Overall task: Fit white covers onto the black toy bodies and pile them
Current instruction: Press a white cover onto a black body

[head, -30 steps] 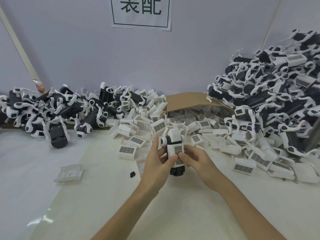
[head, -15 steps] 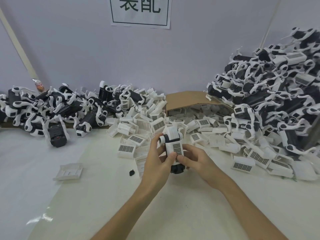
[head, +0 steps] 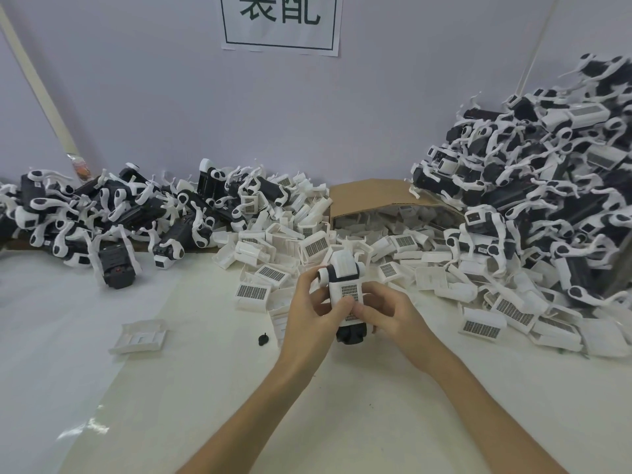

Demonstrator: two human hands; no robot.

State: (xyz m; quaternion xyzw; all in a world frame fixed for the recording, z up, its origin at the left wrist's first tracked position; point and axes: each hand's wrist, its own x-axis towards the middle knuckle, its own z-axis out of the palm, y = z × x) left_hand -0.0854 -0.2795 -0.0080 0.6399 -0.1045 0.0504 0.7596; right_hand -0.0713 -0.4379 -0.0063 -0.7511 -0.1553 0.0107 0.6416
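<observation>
White table (head: 205,388) spreads out under both hands, with a pale wall behind. Both hands hold one black toy body (head: 350,334) just above the table. The left hand (head: 309,313) wraps round its left side and the right hand (head: 390,311) wraps round its right side. Both thumbs (head: 337,307) press on a white cover (head: 349,291) with a dotted grille, which sits on the front of the toy.

I think the cover is being pushed into place right now. I cannot tell if it has clicked in all the way. Next, a firm squeeze should seat it flat. Then the toy should go onto the big pile of done toys (head: 530,200), far to the right of the hands.

Loose covers (head: 253,291) lie just past the hands, spilling from a brown box (head: 362,196). Another heap of black toys (head: 102,213) lies far to the left; these look like the ones waiting for covers.

High above the hands hangs a paper sign (head: 280,32) with two big Chinese characters. Their tops are cut off, and the second looks like 配.
</observation>
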